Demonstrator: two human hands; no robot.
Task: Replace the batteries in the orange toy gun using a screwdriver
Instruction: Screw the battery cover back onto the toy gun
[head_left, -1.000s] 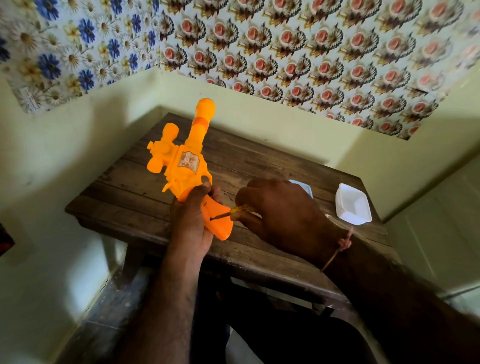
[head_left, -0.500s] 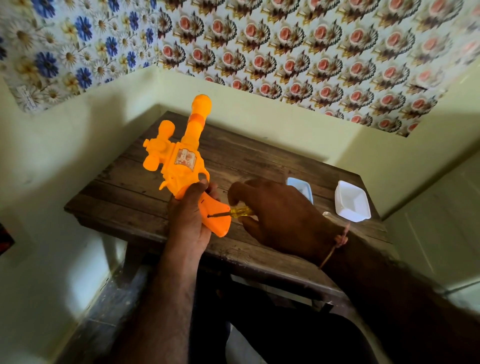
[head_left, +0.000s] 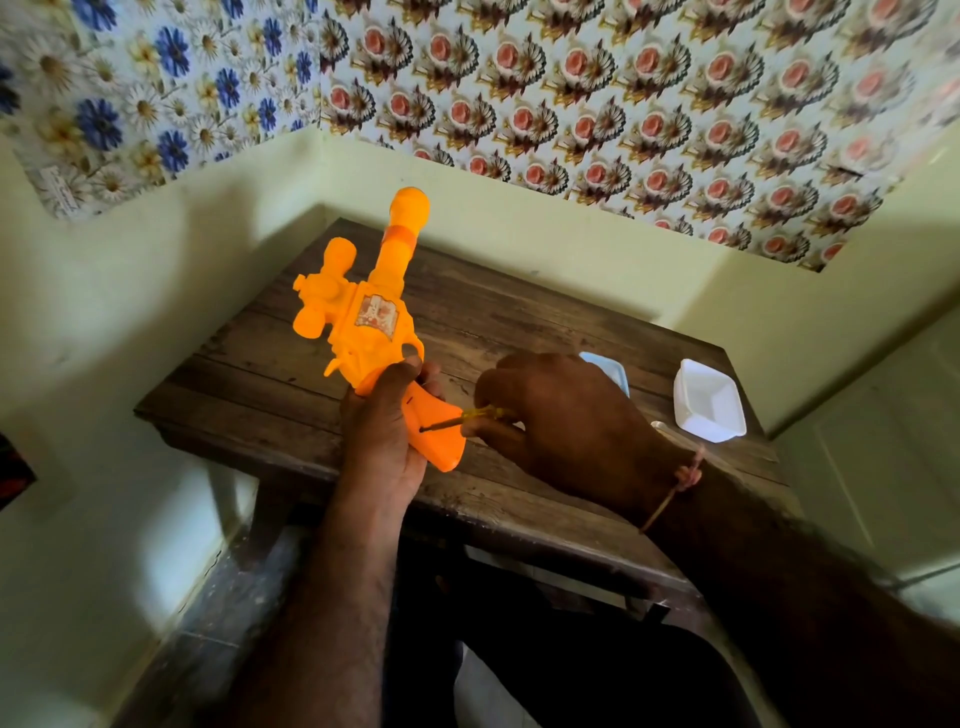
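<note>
My left hand grips the orange toy gun around its handle, holding it above the wooden table with the barrel pointing up and away. A sticker sits on the gun's side. My right hand holds a small screwdriver with a yellow handle. Its dark tip rests against the side of the gun's grip, at a small dark spot. Most of the screwdriver handle is hidden inside my fingers.
A white plastic tray stands at the table's right end. A light blue container shows partly behind my right hand. The table sits in a corner, with walls close on the left and behind.
The gun and both hands have stayed almost in place, shifting slightly. The screwdriver tip stays on the grip while my right-hand fingers change position around its handle.
</note>
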